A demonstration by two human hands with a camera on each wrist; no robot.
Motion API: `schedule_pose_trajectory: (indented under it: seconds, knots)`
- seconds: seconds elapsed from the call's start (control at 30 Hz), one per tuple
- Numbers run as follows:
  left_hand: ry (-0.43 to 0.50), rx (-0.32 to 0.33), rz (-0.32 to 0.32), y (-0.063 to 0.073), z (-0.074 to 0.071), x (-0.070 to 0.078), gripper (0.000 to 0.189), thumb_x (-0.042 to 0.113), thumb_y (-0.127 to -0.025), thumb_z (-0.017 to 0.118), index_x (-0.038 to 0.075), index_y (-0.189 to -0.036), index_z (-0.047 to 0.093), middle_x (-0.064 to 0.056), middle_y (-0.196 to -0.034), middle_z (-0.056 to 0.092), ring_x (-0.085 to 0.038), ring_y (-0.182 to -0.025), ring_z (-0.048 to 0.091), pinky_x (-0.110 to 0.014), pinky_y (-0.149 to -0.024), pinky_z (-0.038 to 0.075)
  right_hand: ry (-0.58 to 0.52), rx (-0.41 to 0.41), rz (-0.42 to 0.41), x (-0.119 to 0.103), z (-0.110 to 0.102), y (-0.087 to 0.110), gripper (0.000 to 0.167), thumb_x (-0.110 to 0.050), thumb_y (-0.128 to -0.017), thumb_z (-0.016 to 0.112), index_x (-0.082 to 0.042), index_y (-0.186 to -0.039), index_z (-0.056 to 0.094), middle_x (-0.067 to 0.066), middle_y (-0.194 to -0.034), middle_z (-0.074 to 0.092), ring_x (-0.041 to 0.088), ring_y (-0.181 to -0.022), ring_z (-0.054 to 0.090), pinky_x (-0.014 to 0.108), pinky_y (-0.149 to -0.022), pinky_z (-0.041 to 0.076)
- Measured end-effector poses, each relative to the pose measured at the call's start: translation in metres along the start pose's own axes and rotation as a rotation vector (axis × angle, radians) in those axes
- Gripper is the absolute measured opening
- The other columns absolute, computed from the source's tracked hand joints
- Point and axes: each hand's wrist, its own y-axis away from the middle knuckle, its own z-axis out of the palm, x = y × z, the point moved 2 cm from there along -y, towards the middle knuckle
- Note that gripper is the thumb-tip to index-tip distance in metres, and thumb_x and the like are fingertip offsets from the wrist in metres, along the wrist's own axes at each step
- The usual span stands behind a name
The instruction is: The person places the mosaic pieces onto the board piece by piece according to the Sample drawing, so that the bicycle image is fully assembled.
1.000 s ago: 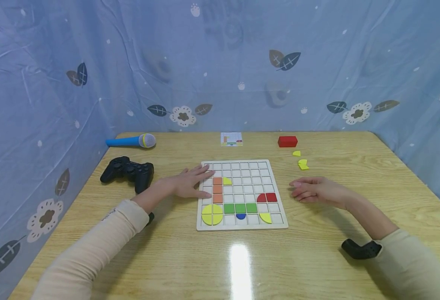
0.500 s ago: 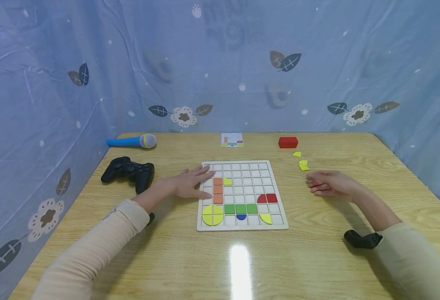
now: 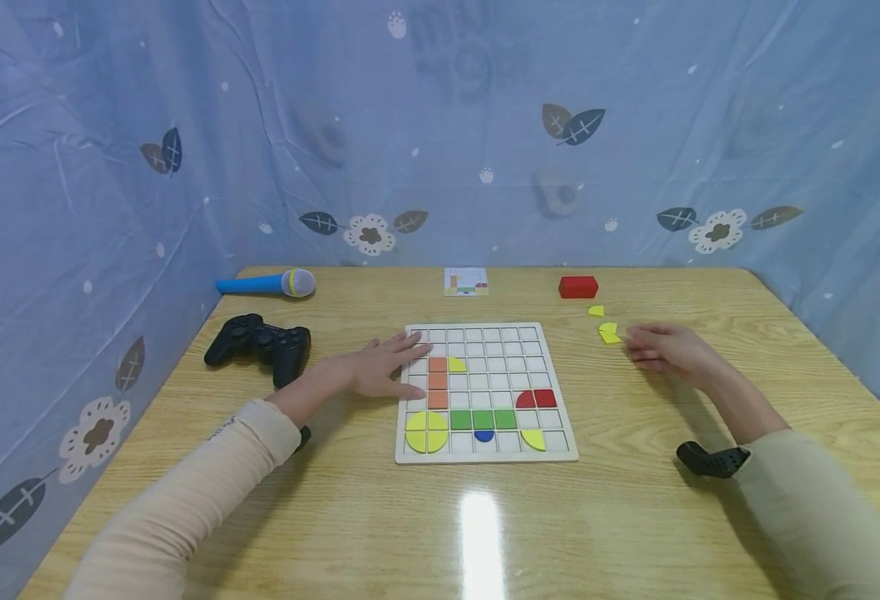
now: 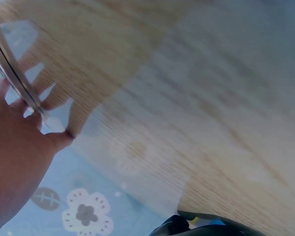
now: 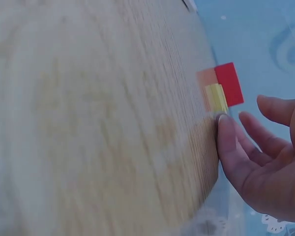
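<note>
A white grid board (image 3: 487,457) lies mid-table with coloured tiles in it: orange squares (image 3: 437,380), green squares (image 3: 482,419), red tiles (image 3: 545,398), a blue half-round (image 3: 483,436) and several yellow quarter-rounds (image 3: 427,432). My left hand (image 3: 376,367) rests on its left edge, fingers spread over the outer squares. To the right of the board, my right hand (image 3: 672,350) is beside a small group of loose yellow tiles (image 3: 609,334), its fingertips just right of them. In the right wrist view, the right hand's fingers are loosely bent and apart, with nothing between them.
One more yellow tile (image 3: 596,311) lies farther back, near a red block (image 3: 578,287). A small pattern card (image 3: 466,282) sits at the table's back. At left are a black game controller (image 3: 260,343) and a blue toy microphone (image 3: 267,284). A patterned curtain (image 3: 440,150) borders the table.
My right hand has moved right and away from me, from beside the board to just right of the yellow tiles. The left hand has stayed on the board.
</note>
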Motion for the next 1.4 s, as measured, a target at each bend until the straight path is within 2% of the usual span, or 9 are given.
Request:
schedule_pose_trajectory:
  seconds: [0.17,0.37,0.53,0.73,0.83,1.0,1.2,1.4]
  knots:
    - [0.005,-0.001,-0.008,-0.001,0.000,0.000,0.086,0.064,-0.089,0.050,0.025,-0.155,0.011,-0.003,-0.159,-0.001,-0.024,-0.143,-0.007,-0.054,-0.111,0.001,0.022,0.029,0.007,-0.003,0.002,-0.004,0.062,-0.023,-0.102,0.047,0.015,-0.143,0.022,-0.003,-0.105,0.059,0.003,-0.086,0.062,0.026,-0.081,0.052]
    - [-0.003,-0.001,-0.009,-0.002,0.001,0.000,0.086,0.064,-0.089,0.049,0.025,-0.155,0.010,-0.003,-0.159,-0.002,-0.024,-0.143,-0.007,-0.054,-0.111,0.001,0.035,0.031,0.001,-0.006,0.005,-0.005,0.059,-0.022,-0.102,0.046,0.015,-0.143,0.024,0.003,-0.111,0.056,0.004,-0.085,0.062,0.026,-0.080,0.052]
    - [-0.009,0.001,-0.006,-0.001,0.000,-0.001,0.085,0.063,-0.090,0.049,0.025,-0.155,0.010,-0.003,-0.159,-0.002,-0.025,-0.143,-0.007,-0.054,-0.111,0.001,0.077,0.018,-0.039,-0.005,0.006,-0.006,0.056,-0.021,-0.102,0.047,0.016,-0.140,0.028,0.003,-0.105,0.063,0.005,-0.084,0.062,0.025,-0.076,0.053]
    - [-0.014,-0.001,-0.009,-0.001,0.000,0.000,0.085,0.062,-0.090,0.049,0.024,-0.155,0.009,-0.003,-0.159,-0.002,-0.025,-0.143,-0.007,-0.054,-0.111,0.001,0.213,0.063,-0.073,-0.007,0.011,-0.007,0.054,-0.024,-0.101,0.051,0.013,-0.137,0.037,0.019,-0.115,0.059,0.006,-0.085,0.060,0.024,-0.075,0.053]
    - [-0.008,0.002,-0.005,0.000,0.000,0.000,0.085,0.063,-0.090,0.049,0.024,-0.155,0.010,-0.004,-0.159,-0.001,-0.025,-0.143,-0.007,-0.054,-0.111,0.001,0.242,0.091,-0.077,-0.009,0.015,-0.008,0.053,-0.024,-0.100,0.053,0.012,-0.136,0.040,0.024,-0.117,0.055,0.008,-0.085,0.059,0.024,-0.075,0.053]
    - [0.000,0.000,-0.006,0.000,0.001,0.001,0.085,0.063,-0.090,0.049,0.024,-0.155,0.010,-0.003,-0.159,-0.002,-0.025,-0.143,-0.007,-0.054,-0.111,0.001,0.259,0.100,-0.070,-0.011,0.021,-0.012,0.051,-0.024,-0.099,0.054,0.011,-0.134,0.043,0.022,-0.114,0.058,0.009,-0.085,0.059,0.022,-0.074,0.052]
    - [0.005,0.005,-0.006,0.000,0.001,0.000,0.086,0.063,-0.090,0.049,0.025,-0.155,0.010,-0.003,-0.159,-0.002,-0.024,-0.143,-0.008,-0.054,-0.111,0.000,0.304,0.078,-0.086,-0.013,0.027,-0.017,0.050,-0.023,-0.099,0.055,0.010,-0.134,0.044,0.027,-0.120,0.055,0.017,-0.093,0.062,0.024,-0.074,0.051]
    - [0.005,0.007,-0.003,-0.001,0.002,-0.001,0.086,0.064,-0.089,0.050,0.025,-0.155,0.010,-0.002,-0.159,-0.003,-0.024,-0.143,-0.008,-0.054,-0.111,0.000,0.357,0.094,-0.124,-0.017,0.033,-0.020,0.046,-0.015,-0.095,0.060,0.010,-0.131,0.047,0.028,-0.119,0.054,0.021,-0.089,0.062,0.023,-0.070,0.051]
